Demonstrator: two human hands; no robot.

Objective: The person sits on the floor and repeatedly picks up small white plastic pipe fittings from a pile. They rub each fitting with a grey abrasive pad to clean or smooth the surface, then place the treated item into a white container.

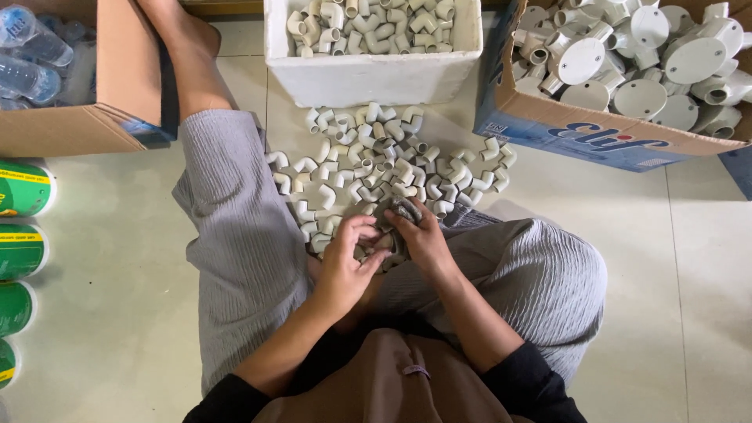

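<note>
So the person sits cross-legged on the tiled floor, both hands working right at the near edge of a pile of elbow fittings, small white plastic bends spread between the knees. The left hand is curled around 1 elbow fitting, fingers closed on it, thumb side up. The right hand is closed on a grey rag bunched against that same fitting, so the 2 hands meet just in front of the pile. Looks to me like wiping each piece, though the hands hide most of the fitting and I can't tell how much of it the rag actually covers.

Tips if you're doing this kind of thing: I'd pinch the elbow by 1 socket end so the rag can get round the bend and the other mouth, then flip it. Keep the rag bunched, not flat, so it gets into the socket lip. Don't squeeze hard, these are light and like to shoot out of your fingers.

Around: a white foam box full of the same elbows just beyond the pile, a cardboard box of round junction boxes to the right, another carton with water bottles on the left, plus green rolls along the left edge
</note>
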